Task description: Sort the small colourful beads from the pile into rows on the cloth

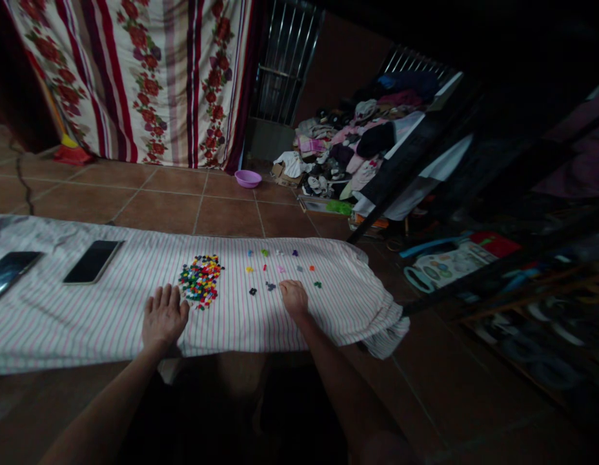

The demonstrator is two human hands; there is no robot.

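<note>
My left hand (pixel 164 315) lies flat on the striped cloth (pixel 110 323), palm down, fingers stretched out and holding nothing. Just right of its fingertips is a heap of small multicoloured plastic bricks (pixel 201 280). My right hand (pixel 294 297) is closed over the cloth, thumb and fingers together; whatever may be in it is too small or hidden to make out. Close to its left are dark grey pieces (pixel 270 286) and a black piece (pixel 252 291). Small single-colour groups lie around it, among them yellow pieces (pixel 249 269), an orange piece (pixel 312 268) and dark green pieces (pixel 317 285).
Two dark-screened devices, a phone (pixel 93 262) and another one (pixel 11 271), lie on the left of the cloth. Beyond the table are a purple basin (pixel 248 179), a flowered curtain (pixel 149 84) and a clothes pile (pixel 348 142). A dark metal post (pixel 401 174) stands at the right.
</note>
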